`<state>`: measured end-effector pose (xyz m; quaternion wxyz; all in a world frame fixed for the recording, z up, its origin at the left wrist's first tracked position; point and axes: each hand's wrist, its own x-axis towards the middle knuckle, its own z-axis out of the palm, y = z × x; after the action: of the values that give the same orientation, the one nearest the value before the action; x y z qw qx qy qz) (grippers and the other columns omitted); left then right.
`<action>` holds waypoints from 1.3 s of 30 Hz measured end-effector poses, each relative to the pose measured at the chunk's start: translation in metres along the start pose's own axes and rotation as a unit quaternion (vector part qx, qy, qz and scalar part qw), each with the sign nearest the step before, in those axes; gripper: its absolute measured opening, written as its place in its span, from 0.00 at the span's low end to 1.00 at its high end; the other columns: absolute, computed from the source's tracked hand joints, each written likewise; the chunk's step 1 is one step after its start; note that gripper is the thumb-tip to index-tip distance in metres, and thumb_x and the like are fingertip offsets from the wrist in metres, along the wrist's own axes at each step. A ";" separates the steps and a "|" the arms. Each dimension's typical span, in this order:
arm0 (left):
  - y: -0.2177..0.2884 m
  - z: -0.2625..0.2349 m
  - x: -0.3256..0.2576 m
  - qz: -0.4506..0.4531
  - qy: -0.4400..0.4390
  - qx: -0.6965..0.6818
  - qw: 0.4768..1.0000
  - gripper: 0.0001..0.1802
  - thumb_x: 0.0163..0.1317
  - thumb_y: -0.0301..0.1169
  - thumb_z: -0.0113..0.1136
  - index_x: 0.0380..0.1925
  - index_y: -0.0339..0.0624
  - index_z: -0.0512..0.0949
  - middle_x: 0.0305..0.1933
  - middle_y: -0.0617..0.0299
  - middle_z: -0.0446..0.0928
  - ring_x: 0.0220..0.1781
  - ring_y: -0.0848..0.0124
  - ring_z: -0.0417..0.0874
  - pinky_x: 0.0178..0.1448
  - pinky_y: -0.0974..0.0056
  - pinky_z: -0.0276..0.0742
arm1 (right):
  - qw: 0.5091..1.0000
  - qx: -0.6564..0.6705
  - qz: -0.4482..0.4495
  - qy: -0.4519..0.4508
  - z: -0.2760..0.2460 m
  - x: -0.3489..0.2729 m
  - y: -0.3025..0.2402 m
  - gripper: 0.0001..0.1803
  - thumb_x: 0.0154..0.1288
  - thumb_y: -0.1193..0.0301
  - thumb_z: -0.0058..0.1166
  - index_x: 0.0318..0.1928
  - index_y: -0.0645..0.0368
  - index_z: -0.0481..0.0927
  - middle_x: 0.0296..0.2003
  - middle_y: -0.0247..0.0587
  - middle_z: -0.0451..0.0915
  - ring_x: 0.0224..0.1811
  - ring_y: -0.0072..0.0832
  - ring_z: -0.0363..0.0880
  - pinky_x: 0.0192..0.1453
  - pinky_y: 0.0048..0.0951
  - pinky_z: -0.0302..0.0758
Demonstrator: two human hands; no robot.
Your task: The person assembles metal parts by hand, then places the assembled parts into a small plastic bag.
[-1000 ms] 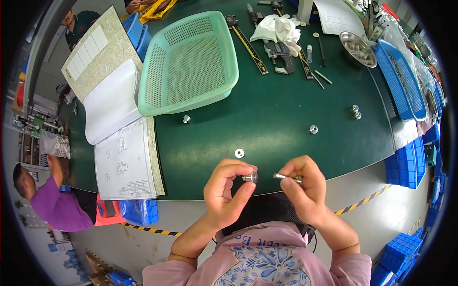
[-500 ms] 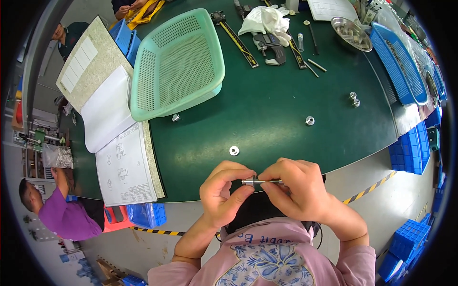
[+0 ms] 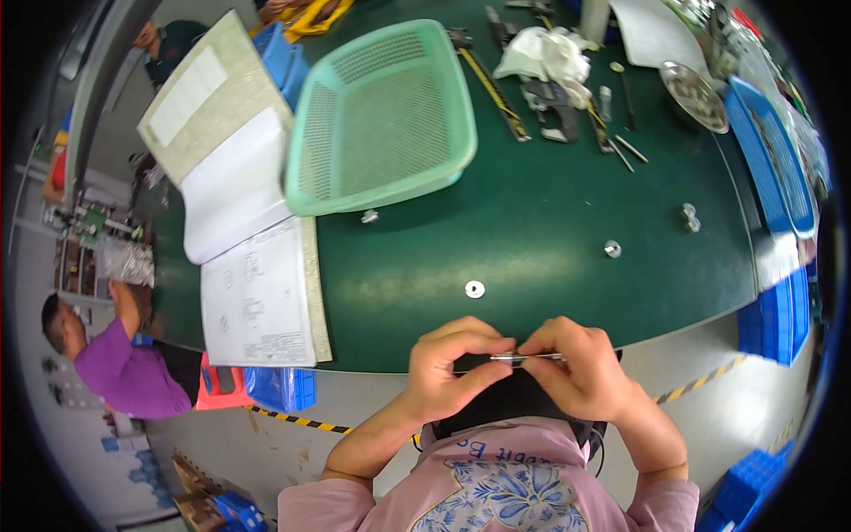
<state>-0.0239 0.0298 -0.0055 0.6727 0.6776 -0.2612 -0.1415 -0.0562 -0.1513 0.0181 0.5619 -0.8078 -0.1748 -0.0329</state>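
Silver metal glints between the two hands at the lower centre of the frame, by the near edge of the green table (image 3: 532,230). From where I stand, the left hand (image 3: 455,365) is pinched on a small part (image 3: 503,357), and the right hand (image 3: 576,371) has thumb and fingers closed on a thin pin (image 3: 546,355). Pin and part lie in one line, fingertips almost meeting; whether the pin's tip is inside the part I cannot tell, as the fingers cover the join.

To do this well, I'd keep the left hand steady and leave the fine movement to the right, with the pin held straight along the part, since a tilt would likely make it bind. A light pinch should give better feel than a hard one. I'd also work further in over the table, where a slip costs less, keeping clear of the ring (image 3: 475,290) at the centre. The drawing (image 3: 261,297) lies open at the left, handy for a check.
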 end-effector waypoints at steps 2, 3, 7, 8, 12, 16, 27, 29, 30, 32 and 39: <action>0.006 0.001 0.003 -0.015 0.010 -0.033 0.999 0.12 0.48 0.22 0.59 0.35 0.33 0.73 0.35 0.57 0.73 0.33 0.74 0.75 0.39 0.71 0.72 | 0.999 0.013 0.035 0.011 -0.001 0.002 -0.004 0.07 0.50 0.79 0.51 0.32 0.63 0.69 0.23 0.42 0.75 0.21 0.33 0.75 0.23 0.27 0.71; 0.008 0.001 0.003 -0.033 0.007 -0.072 0.997 0.13 0.49 0.22 0.58 0.36 0.33 0.72 0.36 0.57 0.72 0.34 0.74 0.75 0.39 0.71 0.72 | 1.000 0.015 0.026 0.004 0.002 0.004 -0.004 0.07 0.50 0.79 0.51 0.32 0.63 0.69 0.23 0.42 0.75 0.21 0.33 0.75 0.23 0.27 0.71; 0.005 -0.005 -0.001 -0.041 0.050 -0.100 0.993 0.12 0.49 0.21 0.57 0.35 0.32 0.71 0.34 0.59 0.71 0.34 0.74 0.75 0.39 0.72 0.73 | 1.000 0.010 0.012 0.011 0.012 0.011 -0.004 0.07 0.50 0.79 0.51 0.32 0.63 0.69 0.24 0.43 0.75 0.20 0.31 0.75 0.23 0.26 0.71; 0.006 -0.006 -0.001 -0.040 0.054 -0.098 0.993 0.12 0.49 0.21 0.57 0.35 0.32 0.71 0.34 0.59 0.71 0.34 0.74 0.75 0.39 0.72 0.73 | 1.000 0.016 0.015 0.013 0.015 0.011 -0.003 0.07 0.51 0.79 0.51 0.32 0.64 0.69 0.25 0.44 0.75 0.21 0.29 0.75 0.24 0.25 0.71; 0.009 -0.012 -0.006 0.010 0.121 -0.058 0.991 0.07 0.47 0.17 0.55 0.29 0.32 0.71 0.30 0.58 0.71 0.32 0.76 0.75 0.34 0.75 0.72 | 0.966 0.203 0.102 0.125 0.023 0.007 -0.005 0.04 0.56 0.76 0.45 0.33 0.63 0.69 0.23 0.34 0.70 0.19 0.18 0.68 0.20 0.19 0.65; 0.007 -0.041 -0.004 -0.003 0.226 0.155 0.962 0.07 0.45 0.19 0.59 0.25 0.35 0.72 0.22 0.62 0.71 0.21 0.78 0.72 0.23 0.76 0.66 | 0.883 0.299 0.191 0.307 -0.004 0.006 0.005 0.05 0.59 0.73 0.41 0.33 0.63 0.68 0.19 0.28 0.63 0.16 0.12 0.59 0.18 0.14 0.58; -0.011 -0.055 0.029 0.078 0.122 0.475 0.868 0.18 0.33 0.30 0.70 0.26 0.39 0.75 0.18 0.65 0.67 0.16 0.76 0.69 0.19 0.73 0.64 | 0.933 0.172 0.165 0.271 0.003 -0.012 0.014 0.04 0.58 0.75 0.42 0.33 0.63 0.69 0.19 0.28 0.64 0.17 0.11 0.59 0.20 0.12 0.57; -0.004 -0.058 0.029 0.022 0.122 0.445 0.887 0.17 0.35 0.28 0.69 0.28 0.39 0.76 0.17 0.66 0.66 0.15 0.77 0.65 0.18 0.74 0.61 | 0.934 0.169 0.163 0.268 0.002 -0.014 0.016 0.04 0.58 0.76 0.42 0.33 0.63 0.69 0.19 0.28 0.65 0.18 0.11 0.59 0.21 0.12 0.57; -0.009 -0.065 0.032 0.007 0.166 0.401 0.901 0.15 0.39 0.26 0.65 0.30 0.39 0.76 0.18 0.67 0.66 0.15 0.78 0.62 0.18 0.75 0.59 | 0.936 0.165 0.162 0.265 0.002 -0.015 0.016 0.04 0.58 0.76 0.42 0.33 0.63 0.69 0.19 0.28 0.65 0.18 0.11 0.59 0.22 0.12 0.57; -0.007 -0.077 0.047 -0.036 0.277 0.448 0.849 0.12 0.44 0.30 0.62 0.30 0.39 0.75 0.20 0.64 0.68 0.18 0.76 0.66 0.23 0.71 0.64 | 0.940 0.157 0.151 0.261 0.004 -0.015 0.016 0.04 0.57 0.77 0.43 0.33 0.64 0.70 0.20 0.29 0.66 0.19 0.12 0.60 0.23 0.13 0.58; -0.036 -0.113 0.063 -0.065 0.357 0.501 0.786 0.13 0.44 0.37 0.63 0.21 0.39 0.74 0.21 0.60 0.73 0.23 0.67 0.74 0.28 0.65 0.68 | 0.968 0.012 0.070 0.239 0.003 -0.015 0.015 0.06 0.52 0.81 0.46 0.33 0.63 0.73 0.24 0.38 0.71 0.22 0.21 0.67 0.25 0.20 0.63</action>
<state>0.0953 0.0882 -0.0248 0.2729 0.9371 0.0078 0.2175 -0.0660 -0.1563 0.0000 0.5980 -0.7799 0.0216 -0.1836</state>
